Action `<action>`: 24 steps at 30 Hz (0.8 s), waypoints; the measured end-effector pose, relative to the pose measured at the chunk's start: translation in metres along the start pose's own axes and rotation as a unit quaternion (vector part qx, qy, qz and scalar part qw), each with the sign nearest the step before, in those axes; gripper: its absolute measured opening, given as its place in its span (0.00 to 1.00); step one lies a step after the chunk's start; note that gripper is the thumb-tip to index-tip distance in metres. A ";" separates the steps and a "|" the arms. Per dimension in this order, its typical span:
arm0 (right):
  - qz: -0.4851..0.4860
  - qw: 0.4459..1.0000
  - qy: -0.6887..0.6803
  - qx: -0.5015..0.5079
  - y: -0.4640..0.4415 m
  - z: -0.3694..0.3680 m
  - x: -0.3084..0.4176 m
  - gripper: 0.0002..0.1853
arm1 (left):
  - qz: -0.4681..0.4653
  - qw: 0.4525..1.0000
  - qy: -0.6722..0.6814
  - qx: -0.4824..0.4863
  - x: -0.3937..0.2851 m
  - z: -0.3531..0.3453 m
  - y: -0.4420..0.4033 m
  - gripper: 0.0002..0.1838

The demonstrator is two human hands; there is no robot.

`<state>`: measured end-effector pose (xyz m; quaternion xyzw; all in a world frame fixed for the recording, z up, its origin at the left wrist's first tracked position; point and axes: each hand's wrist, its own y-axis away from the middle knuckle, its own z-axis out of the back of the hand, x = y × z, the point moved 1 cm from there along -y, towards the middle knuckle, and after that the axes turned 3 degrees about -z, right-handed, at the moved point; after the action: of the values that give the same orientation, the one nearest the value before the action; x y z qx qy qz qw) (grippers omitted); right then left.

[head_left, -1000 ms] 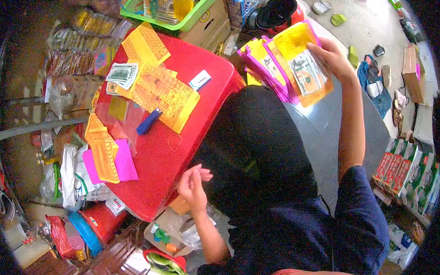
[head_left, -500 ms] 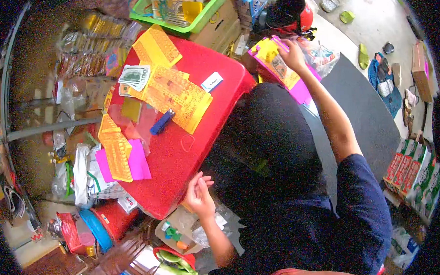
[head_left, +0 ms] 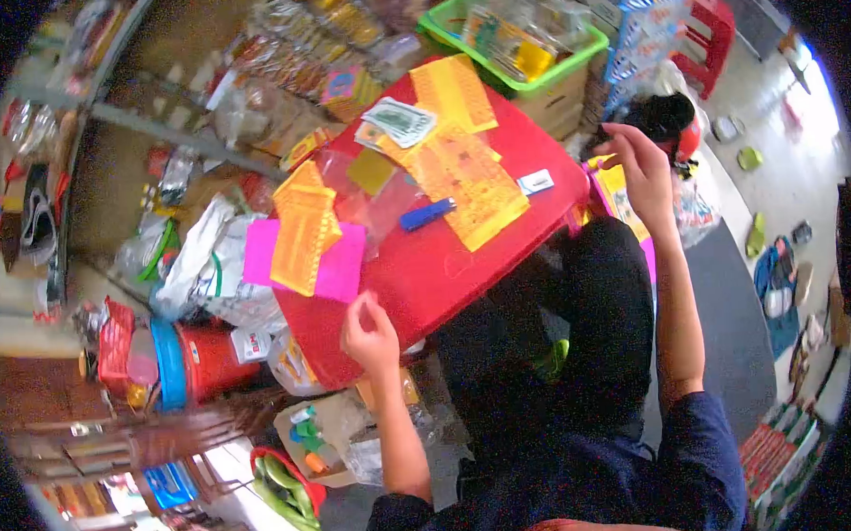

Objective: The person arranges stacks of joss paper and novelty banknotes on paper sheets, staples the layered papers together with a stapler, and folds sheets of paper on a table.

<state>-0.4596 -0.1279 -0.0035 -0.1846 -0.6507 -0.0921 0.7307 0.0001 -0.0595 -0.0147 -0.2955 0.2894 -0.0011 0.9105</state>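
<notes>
My left hand is over the near edge of the red table, empty, its fingers loosely bent and apart. Just beyond it, a yellow printed paper lies on a magenta sheet. My right hand is raised past the table's right side, fingers bent and apart with nothing in them. Below it lies a yellow and magenta paper stack, partly hidden by my hand and leg. More yellow printed papers, banknote-like papers, a blue lighter and a small white card lie on the table.
A green basket of packets stands on a cardboard box behind the table. A black and red helmet is at the right. White plastic bags and a red bucket stand at the left. An open carton sits below my left hand.
My right hand has let go of the yellow and magenta stack and lifted off it. My left hand has moved up over the table edge. The view has turned.
</notes>
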 end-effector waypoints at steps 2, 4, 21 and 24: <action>0.012 0.997 0.031 0.074 -0.005 -0.036 0.045 0.14 | -0.042 0.998 -0.028 -0.024 0.010 0.006 -0.024 0.10; 0.068 0.987 0.032 0.145 -0.012 -0.076 0.076 0.13 | -0.081 0.994 -0.057 -0.051 0.018 0.020 -0.053 0.12; 0.111 0.971 0.137 0.163 0.016 -0.173 0.021 0.10 | -0.423 0.811 0.349 -0.205 -0.233 0.210 -0.110 0.16; 0.117 0.973 0.117 0.161 0.015 -0.170 0.021 0.10 | -0.424 0.804 0.352 -0.221 -0.224 0.216 -0.111 0.16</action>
<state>-0.2952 -0.1786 0.0009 -0.1268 -0.5412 0.0791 0.8275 -0.0541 0.0033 0.3053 -0.5615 0.4280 -0.4273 0.5648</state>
